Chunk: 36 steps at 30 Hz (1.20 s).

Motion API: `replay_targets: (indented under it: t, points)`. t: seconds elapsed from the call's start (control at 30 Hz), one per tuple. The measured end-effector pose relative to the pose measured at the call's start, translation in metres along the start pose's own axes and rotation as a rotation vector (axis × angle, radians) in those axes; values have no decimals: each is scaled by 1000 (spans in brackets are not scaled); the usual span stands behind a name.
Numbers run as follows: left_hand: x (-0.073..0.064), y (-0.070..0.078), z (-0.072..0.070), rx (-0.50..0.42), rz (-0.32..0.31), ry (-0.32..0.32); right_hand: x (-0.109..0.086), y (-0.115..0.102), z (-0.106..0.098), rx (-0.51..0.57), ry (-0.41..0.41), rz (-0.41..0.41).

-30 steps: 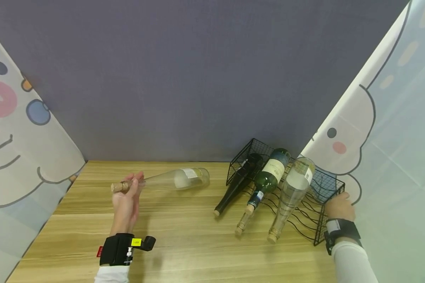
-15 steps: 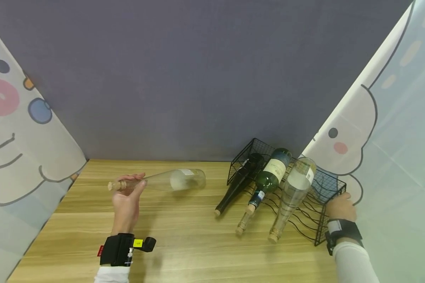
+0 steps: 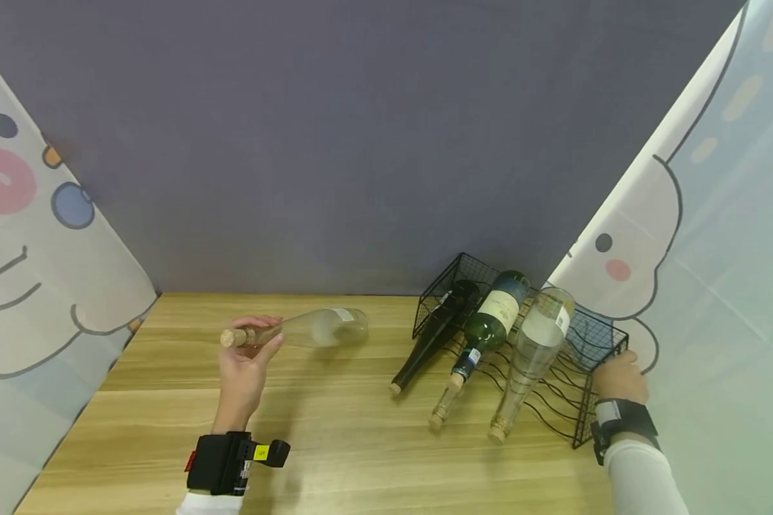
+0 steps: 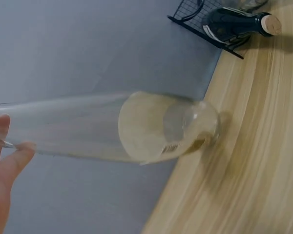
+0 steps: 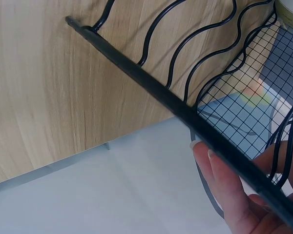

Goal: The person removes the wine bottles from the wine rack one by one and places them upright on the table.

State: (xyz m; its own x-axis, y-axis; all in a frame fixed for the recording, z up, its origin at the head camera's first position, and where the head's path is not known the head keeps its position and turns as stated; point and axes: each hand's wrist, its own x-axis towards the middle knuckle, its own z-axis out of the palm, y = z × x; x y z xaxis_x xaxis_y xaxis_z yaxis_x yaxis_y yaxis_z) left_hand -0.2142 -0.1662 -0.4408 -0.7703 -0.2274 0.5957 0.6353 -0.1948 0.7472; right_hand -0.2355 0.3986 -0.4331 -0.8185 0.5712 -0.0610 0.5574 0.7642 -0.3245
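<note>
Left hand shifted rightward, pinching clear bottle by neck, base extending rightward beyond fingers

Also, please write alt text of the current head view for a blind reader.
A left hand holds a clear corked glass bottle sideways by its neck over a wooden table, while the right hand grips the right end of a black wire wine rack. In it lie a dark bottle, a green wine bottle, a clear bottle and another showing only its corked neck.

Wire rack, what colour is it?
The wire rack is black, seen best in the right wrist view.
</note>
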Motion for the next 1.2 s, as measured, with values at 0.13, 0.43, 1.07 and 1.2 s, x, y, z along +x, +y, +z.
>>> replay_targets:
  t: [0.13,0.43,1.07,1.2]
  points:
    - [0,5,8,172,52,-98,1,-1,1,5,5,2]
    - [-3,14,24,607,206,-317,1,1,1,16,9,-8]
    - [-18,-22,31,536,92,-420,7,3,5,1,7,2]
    - [-18,-24,36,479,126,-371,6,3,5,7,12,-3]
